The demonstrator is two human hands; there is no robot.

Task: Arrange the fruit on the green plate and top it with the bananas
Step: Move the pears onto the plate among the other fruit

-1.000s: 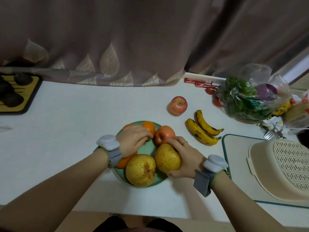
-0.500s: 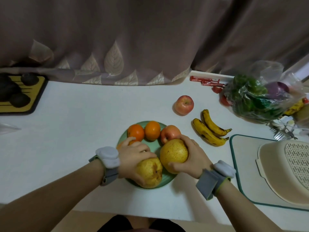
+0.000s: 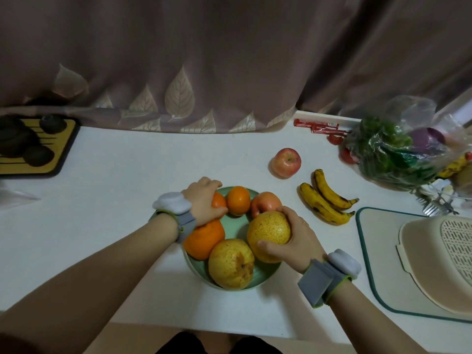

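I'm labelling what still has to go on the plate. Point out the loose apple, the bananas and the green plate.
loose apple (image 3: 286, 162): head view, middle of its red skin.
bananas (image 3: 323, 203): head view, middle of the nearer banana.
green plate (image 3: 236, 226): head view, bare floor between the fruit.

Both bare forearms reach forward from the bottom edge, each with a grey band and a pale pod strapped at the wrist. The left hand (image 3: 203, 200) lies palm down, its fingers (image 3: 213, 183) curled over a small orange (image 3: 219, 200) and closed on it. The right hand (image 3: 293, 236) is turned inward, thumb low and fingers (image 3: 286, 210) wrapped over the top of a yellow pear (image 3: 268, 232), gripping it. A ring shows on one right finger.
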